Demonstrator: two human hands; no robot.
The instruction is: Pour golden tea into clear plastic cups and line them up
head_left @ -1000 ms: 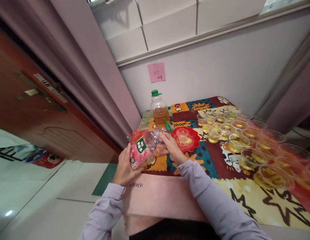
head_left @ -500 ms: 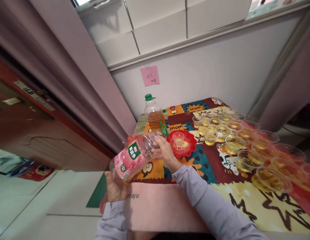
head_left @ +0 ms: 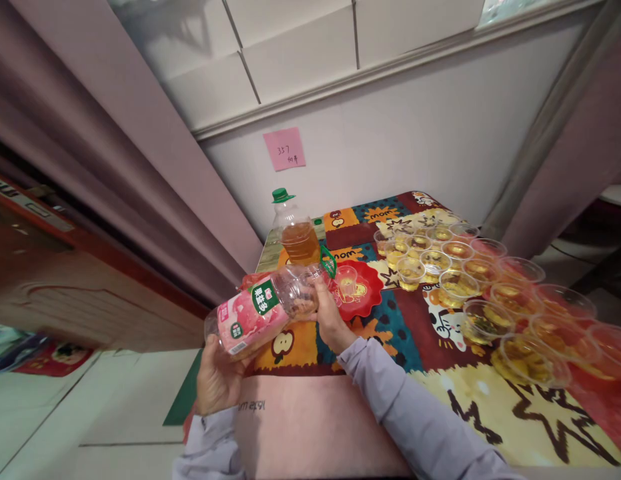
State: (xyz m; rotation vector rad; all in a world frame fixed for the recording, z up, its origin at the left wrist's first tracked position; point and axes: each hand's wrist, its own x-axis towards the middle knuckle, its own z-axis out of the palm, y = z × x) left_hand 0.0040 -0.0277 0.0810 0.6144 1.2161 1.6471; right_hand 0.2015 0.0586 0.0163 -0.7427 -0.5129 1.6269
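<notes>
I hold a clear plastic bottle with a pink label (head_left: 263, 308) on its side over the table's near left corner, its neck pointing right. My left hand (head_left: 217, 380) cups the bottle's base from below. My right hand (head_left: 326, 313) grips the neck end, where a green ring (head_left: 329, 261) hangs. Just beyond the neck stands a small clear cup (head_left: 345, 280) on a red flower-shaped plate (head_left: 363, 293). The bottle looks nearly empty.
A second bottle with a green cap (head_left: 293, 230), part full of amber liquid, stands at the back left. Several clear cups of yellow liquid (head_left: 470, 280) fill the right side of the colourful tablecloth (head_left: 420, 333). A pink note (head_left: 284, 148) is stuck on the wall. A red door (head_left: 50, 280) is at left.
The bottle's base has swung down and left, and my left hand has slid from its side to under the base. The view has shifted right.
</notes>
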